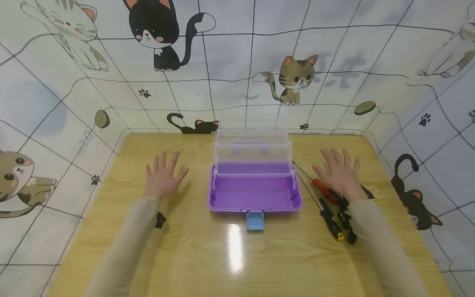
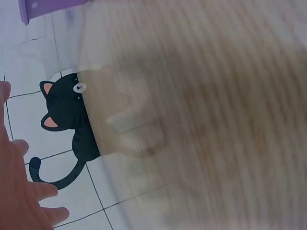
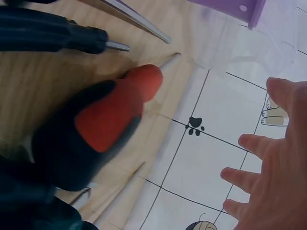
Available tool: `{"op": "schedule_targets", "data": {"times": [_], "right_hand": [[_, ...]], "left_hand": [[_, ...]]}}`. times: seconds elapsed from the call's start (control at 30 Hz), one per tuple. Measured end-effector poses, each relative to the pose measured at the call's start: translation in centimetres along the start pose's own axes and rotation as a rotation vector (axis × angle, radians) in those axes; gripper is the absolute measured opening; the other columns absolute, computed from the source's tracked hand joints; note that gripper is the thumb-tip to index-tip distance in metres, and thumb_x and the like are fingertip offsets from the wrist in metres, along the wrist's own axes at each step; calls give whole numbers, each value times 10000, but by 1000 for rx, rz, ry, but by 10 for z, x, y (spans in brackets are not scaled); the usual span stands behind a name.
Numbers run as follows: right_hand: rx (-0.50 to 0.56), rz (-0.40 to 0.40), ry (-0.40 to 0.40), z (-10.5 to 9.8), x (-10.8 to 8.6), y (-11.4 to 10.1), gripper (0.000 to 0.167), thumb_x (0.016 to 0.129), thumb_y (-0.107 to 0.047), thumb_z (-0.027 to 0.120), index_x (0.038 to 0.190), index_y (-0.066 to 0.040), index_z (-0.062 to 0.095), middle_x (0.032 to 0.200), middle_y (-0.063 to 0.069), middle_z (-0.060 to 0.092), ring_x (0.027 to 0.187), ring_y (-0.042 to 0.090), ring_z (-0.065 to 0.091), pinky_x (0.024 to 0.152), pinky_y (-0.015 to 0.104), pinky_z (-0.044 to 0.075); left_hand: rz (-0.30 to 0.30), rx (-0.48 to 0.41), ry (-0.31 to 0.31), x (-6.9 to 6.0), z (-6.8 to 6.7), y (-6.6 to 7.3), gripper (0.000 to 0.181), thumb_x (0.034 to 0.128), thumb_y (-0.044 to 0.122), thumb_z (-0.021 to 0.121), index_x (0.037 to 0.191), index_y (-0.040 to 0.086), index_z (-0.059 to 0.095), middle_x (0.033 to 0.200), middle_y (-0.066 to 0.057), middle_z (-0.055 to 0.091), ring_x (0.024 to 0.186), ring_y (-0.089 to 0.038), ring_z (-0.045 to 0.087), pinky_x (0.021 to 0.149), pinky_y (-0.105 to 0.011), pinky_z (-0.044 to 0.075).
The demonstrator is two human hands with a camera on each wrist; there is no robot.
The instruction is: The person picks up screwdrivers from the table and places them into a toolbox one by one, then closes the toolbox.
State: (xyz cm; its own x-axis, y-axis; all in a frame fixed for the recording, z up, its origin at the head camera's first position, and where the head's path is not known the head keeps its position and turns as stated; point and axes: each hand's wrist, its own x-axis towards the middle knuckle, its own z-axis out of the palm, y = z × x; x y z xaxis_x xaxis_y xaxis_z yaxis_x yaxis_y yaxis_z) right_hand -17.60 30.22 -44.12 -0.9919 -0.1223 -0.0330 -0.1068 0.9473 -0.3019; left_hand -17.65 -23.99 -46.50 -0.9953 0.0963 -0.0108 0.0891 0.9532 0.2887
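Note:
A purple box (image 1: 256, 194) with its clear lid (image 1: 253, 150) raised and a blue latch (image 1: 255, 221) at the front stands mid-table, its inside bare. Left of it, my left hand (image 1: 161, 176) is spread with straight fingers, holding nothing; the left wrist view shows the same hand (image 2: 24, 177) at its edge. On the box's other side my right hand (image 1: 342, 175) is also spread, above several screwdrivers. One has a red and black handle (image 1: 324, 190), another a black handle with a yellow end (image 1: 332, 226). In the right wrist view the red and black handle (image 3: 108, 122) looms near my hand (image 3: 278, 167).
The wooden table (image 1: 193, 255) backs onto a cloth (image 1: 230, 53) printed with cats and grid lines, which also covers both sides. A strap end (image 1: 160, 220) shows beside my left wrist. Dark tool parts (image 1: 351, 236) lie partly hidden under my right forearm.

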Motion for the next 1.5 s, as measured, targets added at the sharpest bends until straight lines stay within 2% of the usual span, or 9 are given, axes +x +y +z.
{"op": "schedule_targets", "data": {"times": [0.13,0.27,0.43,0.63,0.87,1.03,1.17,1.3,1.5], "right_hand": [[20,-12,26,5,-2,4,767,961,-599,395,1542,-130,221,1539,265,171,1409,465,-97,1003,711,-159],[31,-15,42,8,-4,5,741,969,-594,378,1523,-117,259,1511,277,219,1403,484,-38,1013,729,-74],[37,-8,40,12,-8,5,717,983,-575,361,1519,-105,282,1454,317,298,1328,548,138,931,759,109],[32,-28,47,16,-14,5,689,999,-539,358,1506,-76,305,1416,334,358,1235,582,260,867,747,208],[50,-57,70,21,-21,7,655,1007,-503,374,1476,-46,348,1391,336,388,1213,583,293,871,737,233],[77,-83,95,23,-24,10,621,1011,-455,413,1456,-23,379,1364,331,420,1213,571,301,885,723,243],[99,-93,79,25,-26,12,593,1019,-411,426,1444,1,389,1357,347,423,1212,577,295,911,720,236],[90,-106,65,27,-27,14,564,1023,-377,431,1425,17,401,1336,361,442,1192,577,328,925,718,244],[88,-135,47,26,-28,15,548,1022,-347,441,1419,28,396,1334,358,447,1192,564,352,948,703,248]], "left_hand": [[21,-15,-6,-1,11,4,779,942,677,310,1569,261,108,1577,-244,58,1405,-495,54,1054,-713,7],[56,-28,-7,-6,23,11,771,945,670,319,1569,269,106,1573,-244,90,1399,-499,87,1057,-711,46],[114,-80,-2,-13,37,21,747,960,625,360,1566,244,149,1566,-248,125,1390,-504,126,1051,-717,84],[146,-171,-19,-23,46,34,724,974,567,407,1560,202,190,1562,-251,142,1387,-498,153,1057,-703,122],[185,-253,-20,-29,49,43,686,995,453,462,1557,164,195,1549,-267,169,1374,-496,198,1084,-647,166],[241,-325,-19,-35,45,52,684,993,423,482,1558,168,193,1552,-256,173,1369,-476,240,1088,-633,185],[283,-369,-19,-38,45,60,709,984,421,502,1560,165,178,1547,-263,181,1355,-479,269,1072,-639,213],[295,-380,-35,-41,49,66,758,969,431,525,1562,142,152,1546,-266,183,1353,-476,275,1068,-623,237],[290,-401,-70,-44,52,74,878,943,470,553,1557,76,63,1563,-245,140,1397,-418,211,1102,-570,201]]}}
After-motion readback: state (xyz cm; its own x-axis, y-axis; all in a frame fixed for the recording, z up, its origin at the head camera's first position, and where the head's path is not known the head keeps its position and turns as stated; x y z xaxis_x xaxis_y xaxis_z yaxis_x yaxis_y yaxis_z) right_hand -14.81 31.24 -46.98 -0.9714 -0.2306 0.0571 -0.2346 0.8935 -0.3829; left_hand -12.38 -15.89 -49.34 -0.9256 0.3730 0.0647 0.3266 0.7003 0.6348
